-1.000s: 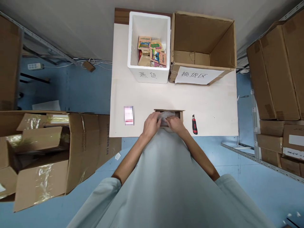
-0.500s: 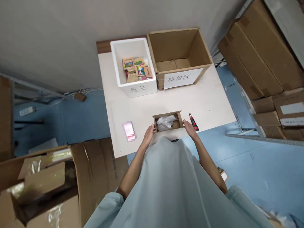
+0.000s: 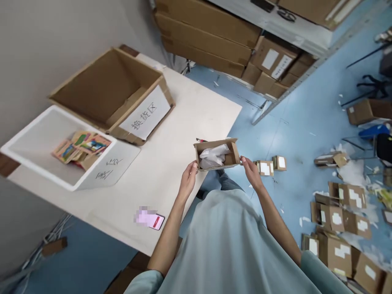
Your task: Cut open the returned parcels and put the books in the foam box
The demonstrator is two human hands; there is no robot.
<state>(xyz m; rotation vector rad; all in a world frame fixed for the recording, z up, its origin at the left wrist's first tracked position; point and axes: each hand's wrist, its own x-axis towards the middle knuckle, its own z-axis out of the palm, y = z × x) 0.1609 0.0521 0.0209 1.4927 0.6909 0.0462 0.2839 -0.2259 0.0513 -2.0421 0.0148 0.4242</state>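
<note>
Head view shows the left hand (image 3: 187, 179) and the right hand (image 3: 251, 173) closed on opposite short ends of the small open box (image 3: 216, 143). Its long axis runs from hand to hand, neither nearer; it appears across the table (image 3: 165, 171)'s near edge.

1. Foam bin (image 3: 127, 157) stands at the table's (image 3: 196, 102) far left corner, packets (image 3: 81, 149) inside.
2. Carton (image 3: 122, 81) stands to its right.
3. Phone (image 3: 149, 218) lies by the near left corner.
4. Between left hand (image 3: 187, 179) and right hand (image 3: 251, 171) sits small box (image 3: 216, 143), plastic (image 3: 212, 157) inside.
5. Knife (image 3: 201, 140) lies behind it.
</note>
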